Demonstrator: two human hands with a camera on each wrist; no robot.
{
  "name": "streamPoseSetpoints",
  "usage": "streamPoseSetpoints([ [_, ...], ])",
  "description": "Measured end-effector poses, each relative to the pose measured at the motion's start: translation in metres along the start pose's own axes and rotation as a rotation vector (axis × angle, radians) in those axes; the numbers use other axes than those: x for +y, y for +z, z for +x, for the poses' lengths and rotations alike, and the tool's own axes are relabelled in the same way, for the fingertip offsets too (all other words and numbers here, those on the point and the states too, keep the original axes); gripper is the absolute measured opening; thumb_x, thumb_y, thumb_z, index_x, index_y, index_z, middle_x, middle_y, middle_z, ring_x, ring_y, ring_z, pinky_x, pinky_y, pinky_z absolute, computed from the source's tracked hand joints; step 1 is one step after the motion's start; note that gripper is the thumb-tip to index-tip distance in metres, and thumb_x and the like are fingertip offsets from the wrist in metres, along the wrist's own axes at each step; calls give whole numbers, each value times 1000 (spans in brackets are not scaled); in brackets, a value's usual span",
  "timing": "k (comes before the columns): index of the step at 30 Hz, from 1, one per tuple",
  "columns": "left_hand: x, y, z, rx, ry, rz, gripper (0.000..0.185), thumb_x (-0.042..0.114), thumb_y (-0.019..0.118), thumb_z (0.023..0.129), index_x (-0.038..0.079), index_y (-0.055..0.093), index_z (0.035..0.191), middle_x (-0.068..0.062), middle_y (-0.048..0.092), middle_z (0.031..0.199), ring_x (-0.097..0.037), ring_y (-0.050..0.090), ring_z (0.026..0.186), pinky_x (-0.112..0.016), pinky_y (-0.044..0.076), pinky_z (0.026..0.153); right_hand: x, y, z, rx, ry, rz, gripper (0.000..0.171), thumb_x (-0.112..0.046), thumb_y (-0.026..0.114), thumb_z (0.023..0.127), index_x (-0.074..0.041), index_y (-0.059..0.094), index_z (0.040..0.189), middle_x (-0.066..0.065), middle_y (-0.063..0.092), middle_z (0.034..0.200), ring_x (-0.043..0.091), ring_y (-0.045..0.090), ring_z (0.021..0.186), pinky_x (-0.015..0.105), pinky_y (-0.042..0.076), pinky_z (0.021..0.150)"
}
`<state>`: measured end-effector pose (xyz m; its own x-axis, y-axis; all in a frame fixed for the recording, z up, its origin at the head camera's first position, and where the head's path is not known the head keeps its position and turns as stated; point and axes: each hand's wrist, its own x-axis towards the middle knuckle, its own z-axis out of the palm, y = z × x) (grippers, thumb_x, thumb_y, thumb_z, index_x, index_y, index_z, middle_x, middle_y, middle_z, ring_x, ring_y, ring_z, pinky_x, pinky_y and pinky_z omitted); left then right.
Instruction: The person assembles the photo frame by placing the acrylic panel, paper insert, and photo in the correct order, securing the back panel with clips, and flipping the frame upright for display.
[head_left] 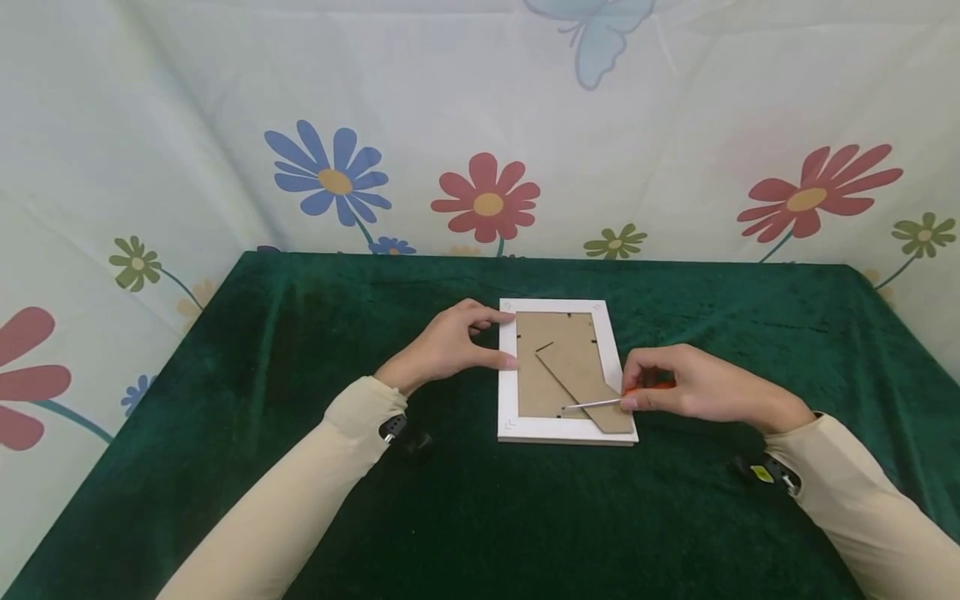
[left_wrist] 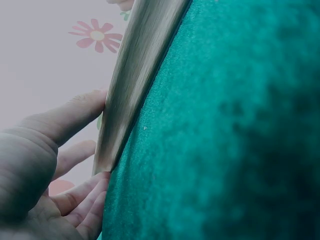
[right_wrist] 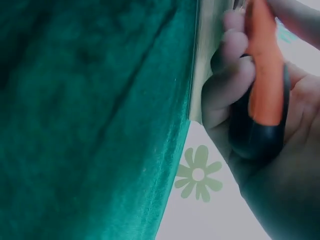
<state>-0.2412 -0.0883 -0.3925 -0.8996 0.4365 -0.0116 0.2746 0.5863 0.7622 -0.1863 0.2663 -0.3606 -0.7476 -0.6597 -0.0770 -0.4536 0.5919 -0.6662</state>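
A white picture frame (head_left: 551,429) lies face down, its brown backing board (head_left: 540,392) upward. A stand leg (head_left: 581,383) slants across the board, and small dark tabs line the opening. My left hand (head_left: 457,337) rests its thumb and index finger on the frame's left border; the left wrist view shows more fingers at the frame's wood-toned side (left_wrist: 127,85). In my right hand (head_left: 686,385) I grip a screwdriver (right_wrist: 267,85) with an orange and black handle. Its metal shaft points left across the leg, the tip close to a tab at the board's lower edge.
A dark green velvet cloth (head_left: 420,525) covers the table. Behind it hangs a pale curtain (head_left: 660,192) printed with flowers and a butterfly. Both sleeved wrists carry small black straps with devices.
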Motion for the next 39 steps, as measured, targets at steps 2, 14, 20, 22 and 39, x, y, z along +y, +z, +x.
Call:
streamPoseSetpoints([
  [2, 0, 0, 0, -1, 2, 3, 75, 41, 93, 83, 20, 63, 149, -6, 53, 145, -27, 53, 132, -49, 54, 104, -1, 0, 0, 11, 26, 17, 18, -28, 76, 101, -19, 63, 110, -3, 64, 98, 20, 62, 92, 32, 52, 80],
  [14, -2, 2, 1, 1, 9, 12, 76, 40, 93, 83, 20, 63, 149, -6, 54, 143, -27, 54, 130, -47, 55, 102, 1, 0, -2, -22, -75, 32, 16, -24, 78, 99, -23, 66, 110, -4, 65, 100, 18, 62, 91, 32, 52, 80],
  [20, -2, 1, 2, 8, 15, 12, 76, 41, 93, 83, 19, 64, 149, -6, 55, 143, -27, 54, 129, -47, 55, 102, 4, -1, -2, -18, -110, 14, 12, -25, 79, 99, -25, 68, 106, -7, 64, 98, 17, 61, 89, 31, 51, 77],
  [22, -2, 1, 2, 8, 13, 9, 76, 41, 93, 83, 19, 64, 149, -6, 55, 143, -27, 54, 129, -48, 55, 102, 4, -1, -2, -15, -120, 9, 12, -25, 79, 99, -25, 68, 106, -7, 64, 98, 17, 61, 89, 31, 51, 77],
  [39, -2, 1, 2, 10, 4, -2, 78, 43, 94, 81, 21, 63, 149, -5, 54, 143, -27, 54, 131, -49, 54, 103, 8, 1, 0, -31, -103, 40, 10, -22, 77, 101, -24, 68, 105, -5, 63, 96, 18, 61, 86, 31, 50, 73],
])
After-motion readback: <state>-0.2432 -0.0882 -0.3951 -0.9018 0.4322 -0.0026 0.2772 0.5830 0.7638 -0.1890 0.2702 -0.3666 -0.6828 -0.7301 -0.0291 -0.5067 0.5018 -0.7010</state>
